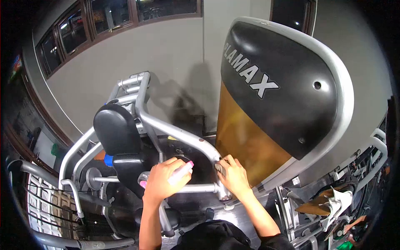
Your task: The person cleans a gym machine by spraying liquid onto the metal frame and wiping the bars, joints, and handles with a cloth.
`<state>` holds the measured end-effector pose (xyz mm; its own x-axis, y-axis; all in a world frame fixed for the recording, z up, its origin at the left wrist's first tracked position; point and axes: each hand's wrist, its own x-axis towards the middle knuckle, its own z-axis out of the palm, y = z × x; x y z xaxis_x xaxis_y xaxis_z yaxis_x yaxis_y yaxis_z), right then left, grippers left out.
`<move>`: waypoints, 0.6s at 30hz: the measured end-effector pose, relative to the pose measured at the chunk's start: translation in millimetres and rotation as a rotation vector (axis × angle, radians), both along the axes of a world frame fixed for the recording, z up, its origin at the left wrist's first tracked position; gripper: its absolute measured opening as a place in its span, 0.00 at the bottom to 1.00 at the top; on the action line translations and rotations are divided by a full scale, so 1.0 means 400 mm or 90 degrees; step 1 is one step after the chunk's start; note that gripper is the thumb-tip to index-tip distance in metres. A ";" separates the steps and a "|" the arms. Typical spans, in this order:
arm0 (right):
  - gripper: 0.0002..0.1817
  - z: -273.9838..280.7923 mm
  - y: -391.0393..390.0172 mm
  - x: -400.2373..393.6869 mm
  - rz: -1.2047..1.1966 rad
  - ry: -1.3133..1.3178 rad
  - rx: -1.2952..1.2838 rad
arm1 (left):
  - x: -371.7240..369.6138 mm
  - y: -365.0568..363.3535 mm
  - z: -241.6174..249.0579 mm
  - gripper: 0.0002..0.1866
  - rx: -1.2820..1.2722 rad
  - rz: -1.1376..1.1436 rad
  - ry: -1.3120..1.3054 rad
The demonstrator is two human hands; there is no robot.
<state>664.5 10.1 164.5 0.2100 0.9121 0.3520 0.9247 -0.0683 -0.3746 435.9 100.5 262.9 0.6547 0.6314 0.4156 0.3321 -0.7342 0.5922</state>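
My left hand (pixel 163 180) is closed around a slim white bottle (pixel 180 173) with pink ends, held at a tilt in front of the machine's silver frame (pixel 179 132). My right hand (pixel 234 176) bends its fingers over the frame's corner, where the upper tube meets the upright. Under those fingers shows a small grey-brown piece (pixel 221 168); it may be cloth, but most of it is hidden. Left of my hands are the machine's black padded backrest (pixel 116 129) and seat.
A tall weight-stack cover (pixel 283 79) marked "LAMAX" rises close on the right. More gym equipment (pixel 375 146) stands at far right, with a white cloth (pixel 338 203) draped there and another person's hand (pixel 356 223) below. Metal bars (pixel 79 241) cross the lower left.
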 end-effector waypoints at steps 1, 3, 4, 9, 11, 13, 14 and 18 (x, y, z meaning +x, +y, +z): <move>0.16 0.005 -0.038 -0.014 -0.007 0.002 -0.017 | -0.011 -0.025 0.007 0.09 0.001 0.006 0.004; 0.16 0.021 -0.097 -0.030 0.004 0.042 -0.023 | -0.034 -0.061 0.012 0.08 -0.020 0.012 -0.001; 0.15 0.022 -0.122 -0.036 0.014 0.081 -0.029 | -0.045 -0.081 0.017 0.08 -0.024 0.016 -0.002; 0.15 0.006 -0.170 -0.060 -0.003 0.092 -0.006 | -0.085 -0.162 0.025 0.09 -0.093 0.003 0.008; 0.15 0.005 -0.161 -0.065 0.001 0.070 -0.002 | -0.087 -0.199 0.029 0.10 -0.128 0.011 0.032; 0.15 0.003 -0.147 -0.061 0.003 0.020 0.016 | -0.078 -0.224 -0.007 0.11 -0.086 0.001 -0.029; 0.15 0.001 -0.136 -0.058 0.004 0.018 0.015 | -0.076 -0.232 -0.032 0.11 -0.042 -0.010 -0.086; 0.15 -0.024 -0.046 -0.027 0.022 -0.044 -0.009 | -0.079 -0.292 -0.057 0.12 -0.216 0.023 0.010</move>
<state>653.8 -8.3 154.8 0.1537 0.9233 0.3520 0.9503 -0.0406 -0.3086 404.3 -16.1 240.0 0.6342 0.7546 0.1685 0.3646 -0.4841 0.7955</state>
